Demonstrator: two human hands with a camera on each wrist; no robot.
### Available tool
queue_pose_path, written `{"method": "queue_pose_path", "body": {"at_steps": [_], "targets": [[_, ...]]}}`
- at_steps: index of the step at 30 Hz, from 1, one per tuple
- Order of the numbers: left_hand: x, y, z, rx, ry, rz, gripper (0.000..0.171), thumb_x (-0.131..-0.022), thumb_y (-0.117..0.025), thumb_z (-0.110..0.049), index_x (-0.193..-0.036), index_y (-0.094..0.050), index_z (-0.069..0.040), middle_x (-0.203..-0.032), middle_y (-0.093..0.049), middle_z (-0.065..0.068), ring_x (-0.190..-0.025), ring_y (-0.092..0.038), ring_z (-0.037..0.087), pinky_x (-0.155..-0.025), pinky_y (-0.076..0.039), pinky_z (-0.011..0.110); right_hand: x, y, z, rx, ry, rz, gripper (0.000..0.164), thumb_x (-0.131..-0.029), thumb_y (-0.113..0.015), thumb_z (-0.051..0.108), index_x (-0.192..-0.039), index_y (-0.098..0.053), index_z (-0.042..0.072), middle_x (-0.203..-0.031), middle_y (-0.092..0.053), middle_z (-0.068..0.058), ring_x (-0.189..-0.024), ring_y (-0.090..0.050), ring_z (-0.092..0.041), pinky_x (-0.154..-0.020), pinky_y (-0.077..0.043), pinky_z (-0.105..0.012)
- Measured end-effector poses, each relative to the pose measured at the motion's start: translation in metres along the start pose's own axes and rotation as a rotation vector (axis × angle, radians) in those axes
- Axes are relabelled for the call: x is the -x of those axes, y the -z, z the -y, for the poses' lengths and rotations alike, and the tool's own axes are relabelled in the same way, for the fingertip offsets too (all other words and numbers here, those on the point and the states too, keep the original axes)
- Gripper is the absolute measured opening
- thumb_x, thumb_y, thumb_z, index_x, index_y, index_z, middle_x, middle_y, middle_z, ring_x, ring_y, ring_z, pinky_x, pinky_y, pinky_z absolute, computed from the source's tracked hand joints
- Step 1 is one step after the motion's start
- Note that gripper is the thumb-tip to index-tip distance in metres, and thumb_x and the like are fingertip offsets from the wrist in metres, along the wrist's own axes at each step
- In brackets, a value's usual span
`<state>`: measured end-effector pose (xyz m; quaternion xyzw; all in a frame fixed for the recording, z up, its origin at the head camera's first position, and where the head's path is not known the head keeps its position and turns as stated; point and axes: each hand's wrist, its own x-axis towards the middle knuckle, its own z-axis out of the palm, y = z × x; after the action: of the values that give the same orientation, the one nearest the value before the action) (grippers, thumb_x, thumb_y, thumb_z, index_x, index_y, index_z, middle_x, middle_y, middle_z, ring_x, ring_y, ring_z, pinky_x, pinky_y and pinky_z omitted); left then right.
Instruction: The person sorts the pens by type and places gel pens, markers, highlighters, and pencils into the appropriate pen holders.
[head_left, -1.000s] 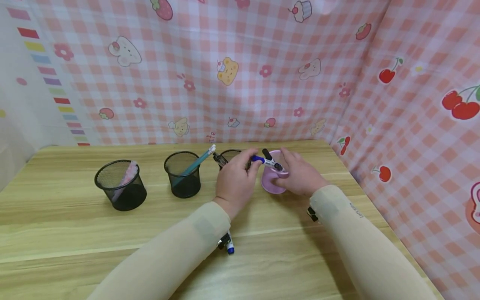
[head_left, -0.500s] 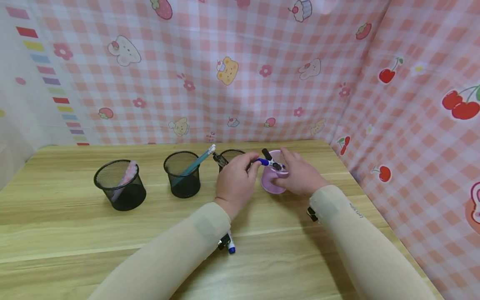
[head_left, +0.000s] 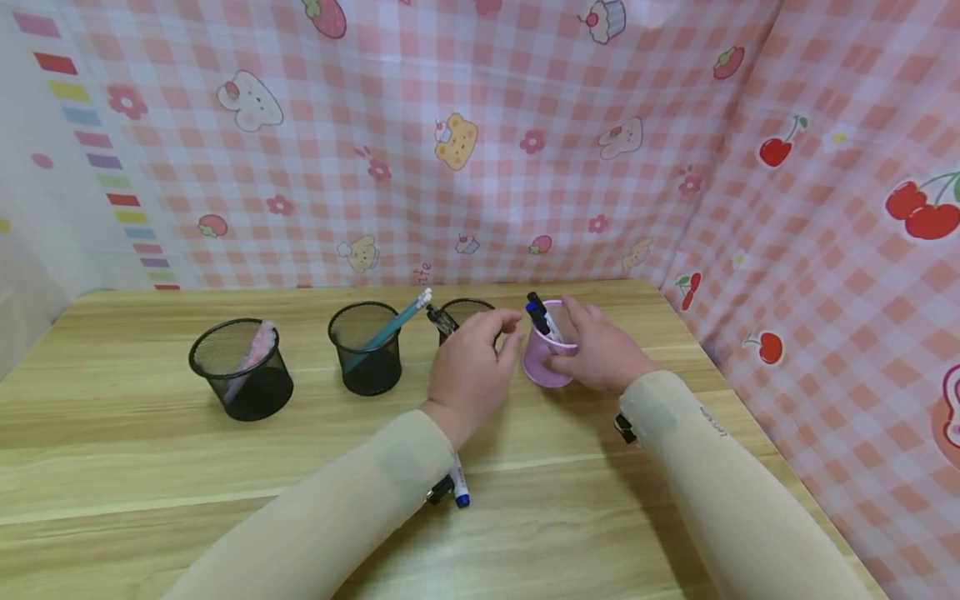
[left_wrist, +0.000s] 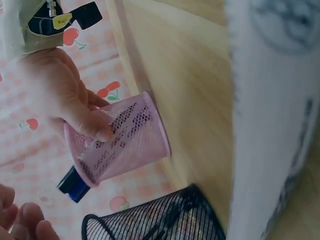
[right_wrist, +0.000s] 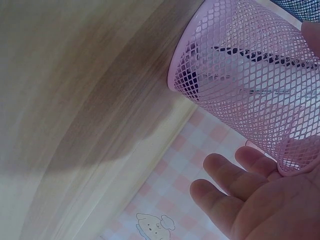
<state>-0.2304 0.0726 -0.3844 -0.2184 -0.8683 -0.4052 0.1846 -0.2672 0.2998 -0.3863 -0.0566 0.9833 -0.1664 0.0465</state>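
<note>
My right hand (head_left: 600,350) grips the rim and side of a pink mesh pen holder (head_left: 546,367), its thumb (left_wrist: 92,125) pressed on the outer wall. The holder stands upright on the table. Two markers (head_left: 543,318) lean inside it, one with a black end and one with a blue tip, both clearly seen sticking out. Just left of the holder hovers my left hand (head_left: 472,367), fingers loosely bent, nothing between them. Under the left wrist a white marker with a blue end (head_left: 461,492) lies on the table, partly hidden by the sleeve.
Three black mesh pen holders stand leftward: one partly behind my left hand with black pens (head_left: 441,320), one with teal pencils (head_left: 397,327), and a far left one (head_left: 258,392) with a pink fluffy item (head_left: 259,343). A checked curtain (head_left: 480,167) hangs behind the wooden table (head_left: 150,483).
The blue-tipped marker has left my left fingers and dropped into the pink holder, where it now stands steeper beside the black-ended one. My right hand has stayed on the holder.
</note>
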Motion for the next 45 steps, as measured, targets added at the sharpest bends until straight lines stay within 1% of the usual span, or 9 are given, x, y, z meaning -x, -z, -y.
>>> {"method": "queue_pose_path", "body": {"at_steps": [5,9,14,19,23,27,30,38,45], "targets": [[0.006,0.016,-0.001,-0.092,0.087,0.210,0.038,-0.107,-0.062,-0.036,-0.139,-0.065,-0.018,-0.118,-0.074,-0.001,-0.099,-0.071,0.016,-0.083,-0.061,0.036,0.000,0.000,-0.001,-0.008,0.002,-0.006,0.111,-0.089,-0.079,0.048,-0.170,-0.012,0.011,-0.162,-0.036,-0.028,-0.137,-0.056,-0.047,-0.114,-0.045,-0.064],[0.010,0.030,0.003,-0.227,0.151,0.388,0.040,-0.106,-0.063,-0.043,-0.137,-0.066,-0.017,-0.113,-0.073,-0.001,-0.095,-0.068,0.016,-0.081,-0.059,0.037,0.000,-0.001,-0.001,-0.008,0.011,-0.013,0.111,-0.089,-0.079,0.048,-0.170,-0.012,0.011,-0.160,-0.038,-0.027,-0.134,-0.057,-0.046,-0.114,-0.046,-0.064],[0.021,0.045,0.014,-0.385,0.195,0.516,0.042,-0.103,-0.067,-0.044,-0.134,-0.068,-0.016,-0.127,-0.073,0.004,-0.112,-0.070,0.022,-0.089,-0.061,0.044,0.000,-0.001,-0.002,-0.004,0.016,-0.010,0.112,-0.089,-0.078,0.049,-0.170,-0.012,0.010,-0.160,-0.037,-0.027,-0.134,-0.057,-0.046,-0.115,-0.045,-0.063],[0.032,0.055,0.026,-0.508,0.173,0.617,0.043,-0.100,-0.073,-0.040,-0.129,-0.068,-0.009,-0.120,-0.072,0.009,-0.099,-0.068,0.020,-0.073,-0.061,0.039,0.001,0.000,-0.002,-0.008,0.010,-0.008,0.111,-0.089,-0.078,0.049,-0.170,-0.012,0.012,-0.162,-0.035,-0.027,-0.135,-0.056,-0.046,-0.116,-0.044,-0.064],[0.039,0.058,0.033,-0.549,0.171,0.646,0.047,-0.095,-0.078,-0.039,-0.127,-0.068,-0.006,-0.112,-0.070,0.010,-0.093,-0.066,0.020,-0.069,-0.060,0.039,0.001,0.000,-0.001,-0.007,0.011,-0.007,0.111,-0.090,-0.078,0.049,-0.170,-0.012,0.011,-0.163,-0.034,-0.028,-0.136,-0.056,-0.048,-0.116,-0.044,-0.065],[0.042,0.059,0.038,-0.551,0.186,0.669,0.037,-0.093,-0.081,-0.038,-0.111,-0.069,-0.008,-0.093,-0.067,0.004,-0.080,-0.061,0.018,-0.064,-0.056,0.038,0.001,0.000,0.000,-0.006,0.012,-0.003,0.111,-0.090,-0.078,0.049,-0.170,-0.011,0.011,-0.163,-0.033,-0.028,-0.136,-0.055,-0.049,-0.116,-0.043,-0.065],[0.043,0.060,0.040,-0.551,0.195,0.699,0.031,-0.094,-0.079,-0.038,-0.104,-0.068,-0.011,-0.088,-0.066,0.001,-0.076,-0.060,0.018,-0.063,-0.055,0.037,0.001,0.000,0.001,-0.007,0.011,-0.003,0.111,-0.090,-0.078,0.049,-0.170,-0.011,0.011,-0.163,-0.034,-0.028,-0.136,-0.055,-0.048,-0.116,-0.044,-0.065],[0.044,0.059,0.043,-0.530,0.186,0.727,0.029,-0.099,-0.073,-0.040,-0.102,-0.068,-0.012,-0.091,-0.069,0.001,-0.076,-0.060,0.018,-0.067,-0.056,0.039,0.001,0.000,0.001,0.012,0.019,-0.010,0.110,-0.091,-0.077,0.048,-0.170,-0.012,0.009,-0.165,-0.031,-0.029,-0.139,-0.053,-0.050,-0.117,-0.042,-0.065],[0.040,0.054,0.049,-0.455,0.228,0.707,0.043,-0.100,-0.069,-0.048,-0.113,-0.062,-0.008,-0.080,-0.062,0.000,-0.068,-0.058,0.019,-0.059,-0.047,0.032,0.002,0.000,0.002,0.019,0.019,-0.008,0.109,-0.091,-0.077,0.049,-0.170,-0.012,0.009,-0.166,-0.031,-0.029,-0.139,-0.052,-0.051,-0.117,-0.042,-0.066]]}}
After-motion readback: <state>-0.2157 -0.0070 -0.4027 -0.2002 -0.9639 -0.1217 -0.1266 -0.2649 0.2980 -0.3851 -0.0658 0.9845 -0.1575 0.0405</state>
